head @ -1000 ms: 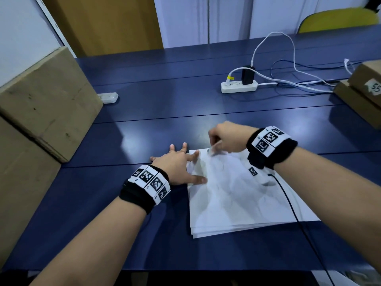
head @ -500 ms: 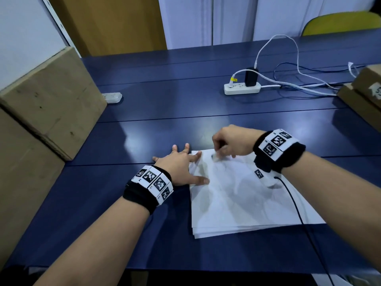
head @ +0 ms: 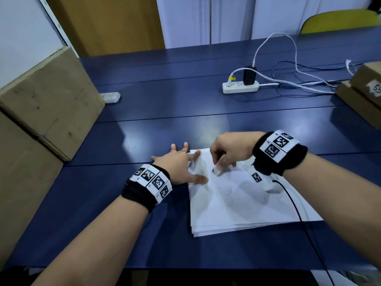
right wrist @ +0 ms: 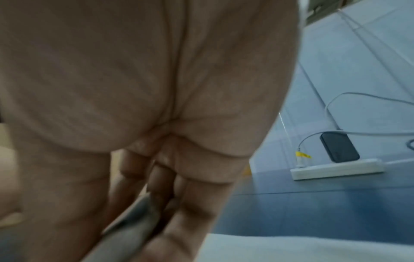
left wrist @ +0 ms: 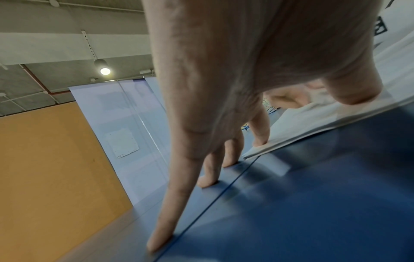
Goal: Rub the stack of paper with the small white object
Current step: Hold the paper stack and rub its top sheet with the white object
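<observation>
Paper stack [head: 237, 201] lies on the near worktop [head: 165, 104]; left hand [head: 179, 168] is splayed flat, thumb and index pinning its left edge. Right hand [head: 231, 149] pinches the small white object [head: 217, 171], probably an eraser, onto the far-left area. Risk: only one edge is held, so a hard stroke could buckle or skew the top sheet.

Paper stack [head: 237, 205] on table [head: 165, 124] near front edge; boxes [head: 47, 100] left; power strip [head: 240, 87] behind.

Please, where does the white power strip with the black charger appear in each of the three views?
Head: white power strip lies far on the table, upper right of centre.
Left wrist: not in it.
Right wrist: at the right edge, middle height.
Shared landmark: the stack of paper, in all three.
</observation>
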A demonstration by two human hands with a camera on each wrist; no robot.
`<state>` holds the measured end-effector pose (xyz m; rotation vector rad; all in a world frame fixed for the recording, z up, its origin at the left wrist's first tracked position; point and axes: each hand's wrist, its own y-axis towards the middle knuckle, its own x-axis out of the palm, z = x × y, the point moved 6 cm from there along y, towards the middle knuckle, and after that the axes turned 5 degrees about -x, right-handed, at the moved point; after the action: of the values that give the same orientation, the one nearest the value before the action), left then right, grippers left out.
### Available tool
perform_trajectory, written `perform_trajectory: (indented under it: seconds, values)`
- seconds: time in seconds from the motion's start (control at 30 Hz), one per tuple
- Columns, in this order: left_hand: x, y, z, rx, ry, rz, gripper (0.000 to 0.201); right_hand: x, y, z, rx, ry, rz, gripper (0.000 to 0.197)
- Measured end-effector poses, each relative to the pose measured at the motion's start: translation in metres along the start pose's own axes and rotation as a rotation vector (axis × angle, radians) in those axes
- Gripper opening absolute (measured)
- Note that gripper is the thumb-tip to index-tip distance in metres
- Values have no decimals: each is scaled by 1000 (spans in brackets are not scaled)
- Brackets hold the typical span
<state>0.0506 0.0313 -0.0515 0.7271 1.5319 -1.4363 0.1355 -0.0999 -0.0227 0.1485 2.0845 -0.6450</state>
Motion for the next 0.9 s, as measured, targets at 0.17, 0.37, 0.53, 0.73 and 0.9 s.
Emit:
perform_trajectory:
  seconds: [0.17, 0.37, 0.53, 0.73, 0.9]
  values:
    - [1, 1, 0, 3, 6, 18, 100, -26, 6, 13, 75, -39, 281, 20]
    - [0, 2, 0, 5, 6, 10, 102, 2, -2, 3, 12, 50, -33, 24]
    - [2, 0, -1, 1, -1, 14, 101, -26, 7, 17, 86, -30, 289, 18]
    - [1, 0, 0, 2, 2, 9, 102, 5, -3, 1, -3, 23, -74, 21]
    - [0, -1, -1, -3, 8, 14, 100, -26, 10, 17, 74, -33, 236, 24]
